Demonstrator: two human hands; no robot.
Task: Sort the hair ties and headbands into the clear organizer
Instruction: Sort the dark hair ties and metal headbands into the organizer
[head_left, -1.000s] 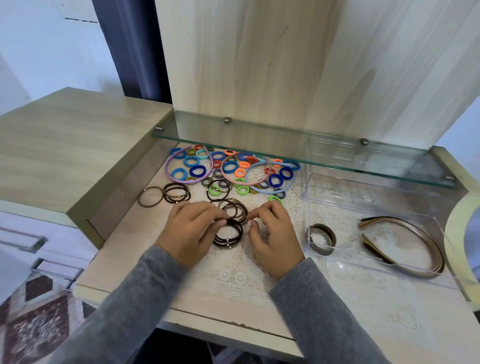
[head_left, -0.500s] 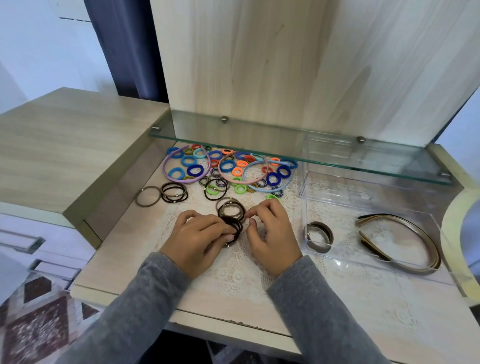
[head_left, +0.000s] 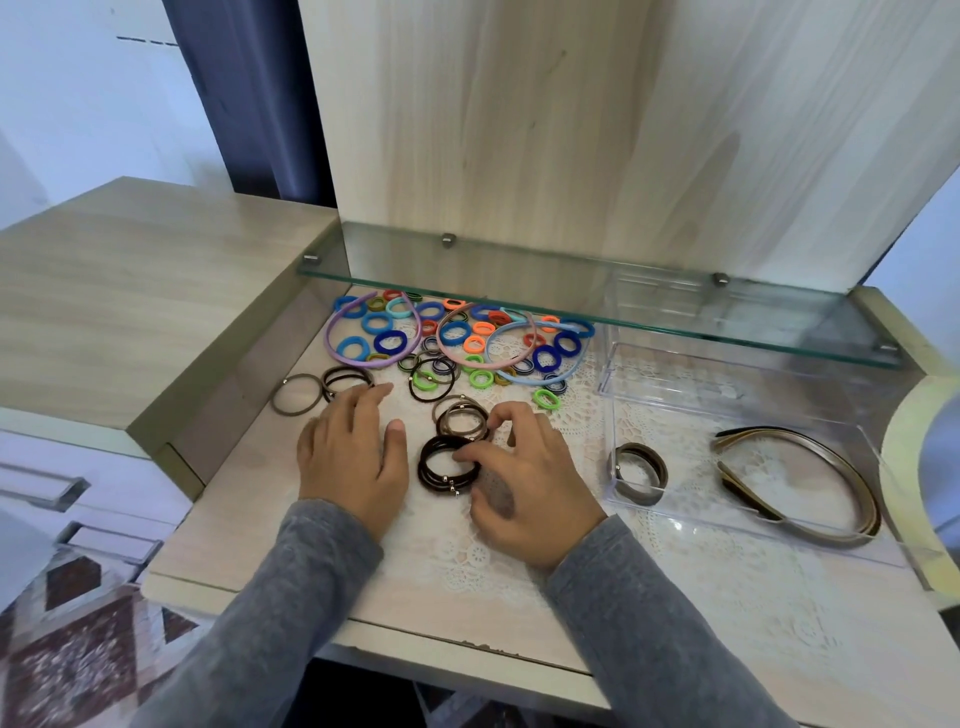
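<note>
A stack of dark brown hair ties (head_left: 434, 470) lies on the lace mat between my hands. My right hand (head_left: 530, 473) has its fingers curled and pinches the stack's right side with the thumb on top. Just behind it lie lighter brown ties (head_left: 460, 415). My left hand (head_left: 353, 452) lies flat with straight fingers, its tips by a group of black ties (head_left: 345, 378). The clear organizer (head_left: 610, 387) stands on the right and holds a bundle of brown ties (head_left: 639, 473) and brown headbands (head_left: 802, 486).
A pile of colourful hair ties (head_left: 457, 338) with purple (head_left: 340, 348), pink and blue headbands lies at the back under a glass shelf (head_left: 571, 301). One brown tie (head_left: 297, 395) lies far left by the wooden side wall. The desk's front edge is near my forearms.
My left hand let go of the dark brown stack and moved left toward the black ties, fingers spread flat. My right hand stays on the stack.
</note>
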